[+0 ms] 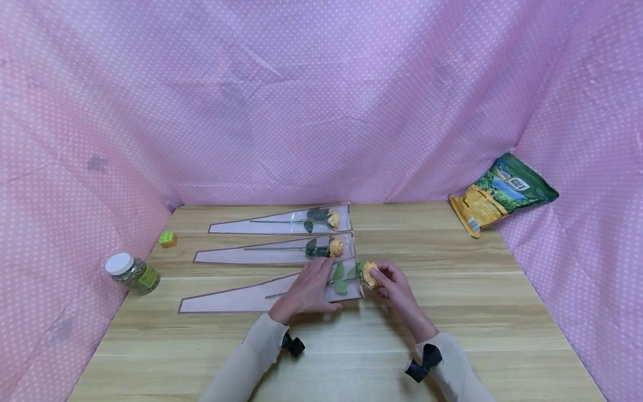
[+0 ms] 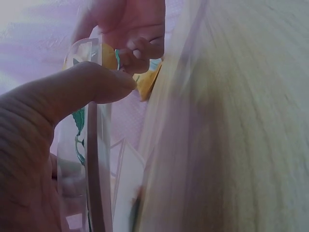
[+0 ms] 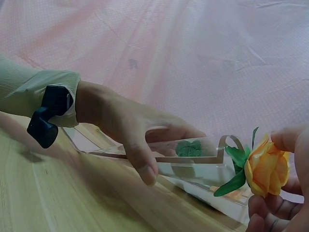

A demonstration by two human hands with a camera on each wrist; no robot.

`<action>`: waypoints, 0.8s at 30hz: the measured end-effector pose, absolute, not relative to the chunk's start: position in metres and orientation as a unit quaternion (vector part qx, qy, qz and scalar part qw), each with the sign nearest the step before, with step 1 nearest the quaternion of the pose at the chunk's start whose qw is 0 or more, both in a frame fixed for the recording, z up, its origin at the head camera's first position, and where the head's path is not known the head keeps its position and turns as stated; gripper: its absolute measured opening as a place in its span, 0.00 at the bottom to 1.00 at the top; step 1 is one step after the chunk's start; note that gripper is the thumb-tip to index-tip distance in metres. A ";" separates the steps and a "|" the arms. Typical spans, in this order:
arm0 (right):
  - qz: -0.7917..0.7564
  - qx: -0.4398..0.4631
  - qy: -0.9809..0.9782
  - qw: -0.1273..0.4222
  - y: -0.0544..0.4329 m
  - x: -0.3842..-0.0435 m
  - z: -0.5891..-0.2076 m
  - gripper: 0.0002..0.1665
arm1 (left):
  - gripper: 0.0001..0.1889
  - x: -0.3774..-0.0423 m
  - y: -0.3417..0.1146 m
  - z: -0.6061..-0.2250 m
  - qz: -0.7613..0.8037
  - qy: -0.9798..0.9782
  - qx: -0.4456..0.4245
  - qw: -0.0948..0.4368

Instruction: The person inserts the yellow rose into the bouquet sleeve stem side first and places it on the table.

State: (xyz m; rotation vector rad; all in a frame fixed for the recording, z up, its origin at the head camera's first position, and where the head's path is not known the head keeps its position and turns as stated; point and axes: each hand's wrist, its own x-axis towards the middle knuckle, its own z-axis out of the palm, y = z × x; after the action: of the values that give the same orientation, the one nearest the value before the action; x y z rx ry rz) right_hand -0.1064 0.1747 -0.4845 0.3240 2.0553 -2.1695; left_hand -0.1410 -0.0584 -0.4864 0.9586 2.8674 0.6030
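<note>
In the head view my left hand (image 1: 311, 289) lies across the nearest clear flower sleeve (image 1: 216, 301), thumb at its front edge and fingers over the far side. The sleeve's mouth bulges into an arch in the right wrist view. My right hand (image 1: 396, 286) pinches the bloom of a yellow artificial rose (image 3: 267, 169) just outside that mouth. Its green leaves (image 1: 340, 279) and stem run inside the sleeve, partly hidden by my left hand. Behind lie a middle sleeve (image 1: 221, 256) and a far sleeve (image 1: 231, 228), each with a yellow rose inside.
On the wooden table's (image 1: 452, 329) left side stand a green and orange toy block (image 1: 168, 239) and a tilted jar (image 1: 135, 274) with a white lid. A green and yellow snack bag (image 1: 502, 190) leans at the back right corner. Pink dotted cloth (image 1: 321, 111) walls the table.
</note>
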 end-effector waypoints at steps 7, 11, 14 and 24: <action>-0.704 0.114 0.696 0.088 0.174 -0.107 -0.486 0.16 | 0.56 -0.142 -0.058 -0.487 0.216 0.924 0.314 0.012; -0.706 0.115 0.692 0.095 0.174 -0.107 -0.487 0.15 | 0.56 -0.143 -0.058 -0.488 0.216 0.925 0.312 0.010; -0.706 0.115 0.692 0.096 0.175 -0.106 -0.487 0.14 | 0.56 -0.142 -0.058 -0.487 0.220 0.926 0.308 0.012; -0.683 0.068 0.720 0.100 0.177 -0.106 -0.488 0.15 | 0.55 -0.142 -0.057 -0.489 0.211 0.926 0.314 0.006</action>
State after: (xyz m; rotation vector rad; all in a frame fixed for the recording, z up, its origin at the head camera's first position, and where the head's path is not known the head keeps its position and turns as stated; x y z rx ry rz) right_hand -0.1061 0.1774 -0.4877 0.2006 2.1295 -2.0181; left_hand -0.1417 -0.0572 -0.4892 0.9822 2.8983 0.6599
